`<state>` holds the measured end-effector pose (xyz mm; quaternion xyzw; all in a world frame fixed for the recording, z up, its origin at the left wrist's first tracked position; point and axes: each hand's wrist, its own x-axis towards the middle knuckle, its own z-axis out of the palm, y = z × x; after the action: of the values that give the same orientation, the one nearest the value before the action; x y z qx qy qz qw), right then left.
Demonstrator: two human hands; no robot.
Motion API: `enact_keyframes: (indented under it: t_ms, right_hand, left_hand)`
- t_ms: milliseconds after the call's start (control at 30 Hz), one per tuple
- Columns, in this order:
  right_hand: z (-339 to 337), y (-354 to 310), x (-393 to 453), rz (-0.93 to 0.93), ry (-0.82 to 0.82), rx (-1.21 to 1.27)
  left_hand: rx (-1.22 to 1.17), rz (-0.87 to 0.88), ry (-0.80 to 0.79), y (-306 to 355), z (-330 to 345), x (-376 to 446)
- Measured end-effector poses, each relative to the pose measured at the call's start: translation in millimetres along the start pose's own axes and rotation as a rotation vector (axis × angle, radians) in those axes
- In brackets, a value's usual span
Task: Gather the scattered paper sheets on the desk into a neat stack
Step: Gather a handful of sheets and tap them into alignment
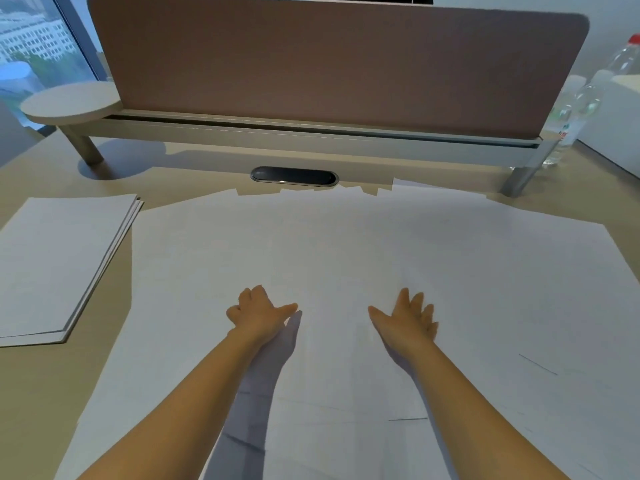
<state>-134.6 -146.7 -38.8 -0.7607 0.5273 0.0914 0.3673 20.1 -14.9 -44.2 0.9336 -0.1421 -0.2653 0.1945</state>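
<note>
My left hand (258,311) and right hand (408,318), fingers spread and holding nothing, hover over the scattered paper sheets (346,244) covering the desk (31,386). Gathering looks unstarted; next, sweep them inward toward the stack (59,258) at left.

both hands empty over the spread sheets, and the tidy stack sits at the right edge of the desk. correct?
Not quite. The head view shows the tidy stack at the left edge of the desk, not the right. The rest holds: left hand and right hand are empty over the spread sheets.
</note>
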Motion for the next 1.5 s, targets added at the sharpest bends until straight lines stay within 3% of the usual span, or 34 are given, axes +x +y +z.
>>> enact_keyframes:
  t_ms: [133, 233, 300, 500, 600, 700, 900, 1067, 1133, 1233, 1333, 1500]
  right_hand:
    - [-6, -13, 0, -0.071, 0.037, 0.222]
    - [-19, -7, 2, 0.065, 0.235, 0.172]
    - [-24, -3, 1, 0.132, 0.277, 0.122]
    - [-14, -10, 11, 0.135, 0.142, 0.281]
    - [-10, -18, 14, 0.128, 0.048, 0.479]
    - [-3, -25, 15, 0.080, -0.013, 0.518]
    - [7, -39, 13, -0.046, -0.009, 0.544]
    - [1, -55, 14, -0.101, 0.136, 0.277]
    - [3, -62, 14, -0.121, 0.104, 0.406]
    - [4, -76, 7, -0.139, -0.076, 0.812]
    - [-5, -93, -1, -0.222, -0.094, 0.823]
    - [-37, -141, -23, -0.358, 0.058, 0.751]
  left_hand:
    - [-0.320, -0.048, -0.066, 10, -3, -6]
    - [-0.538, -0.118, -0.103, 4, -13, -4]
    - [-0.580, -0.153, -0.144, -2, -18, -1]
    - [-0.573, -0.165, -0.154, -4, -17, -5]
    - [-0.574, -0.134, -0.147, -9, -21, -6]
    - [-0.550, -0.070, -0.202, -20, -33, -3]
    - [-0.471, 0.054, 0.046, -39, -45, -7]
    - [-0.598, 0.029, 0.194, -52, -58, -10]
    - [-0.670, 0.040, 0.216, -53, -64, -12]
    - [-0.742, 0.079, 0.209, -49, -75, -15]
    - [-0.791, 0.113, 0.226, -41, -93, -17]
    - [-0.826, 0.203, 0.274, -24, -137, -26]
